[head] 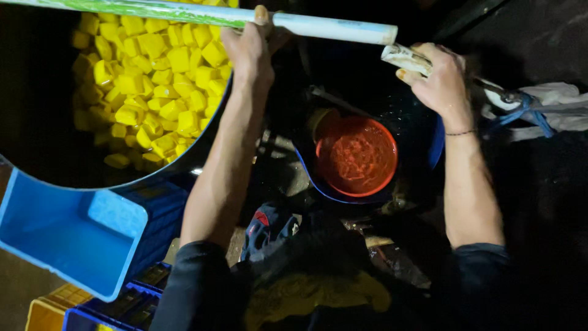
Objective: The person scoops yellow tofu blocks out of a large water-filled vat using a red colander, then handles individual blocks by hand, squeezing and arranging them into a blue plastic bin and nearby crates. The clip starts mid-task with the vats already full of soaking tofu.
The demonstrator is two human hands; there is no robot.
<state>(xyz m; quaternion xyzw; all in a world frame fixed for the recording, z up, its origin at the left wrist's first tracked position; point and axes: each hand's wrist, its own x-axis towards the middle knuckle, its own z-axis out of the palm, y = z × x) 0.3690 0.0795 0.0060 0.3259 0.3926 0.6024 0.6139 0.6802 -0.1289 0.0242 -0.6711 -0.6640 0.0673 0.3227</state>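
We see the left hand wrapped around a long pale pipe streaked with green, which crosses the top of the view from ten o'clock toward one o'clock. The right hand, at two o'clock, is closed on a short whitish roll whose end sits just beside the pipe's open end.

Below the hands, at five o'clock from the pipe's end, stands one orange bowl of red paste, set inside a dark blue-rimmed tub. In our judgement, if the left grip loosens, the pipe could tip into the paste; a fumbled roll would likely land there too (the bowl lies almost directly under it).

At nine o'clock one large dark basin holds yellow block-like pieces, too many to count. At seven o'clock we count one blue crate, with one yellow crate showing below it. At three o'clock lies pale cloth with blue cord.
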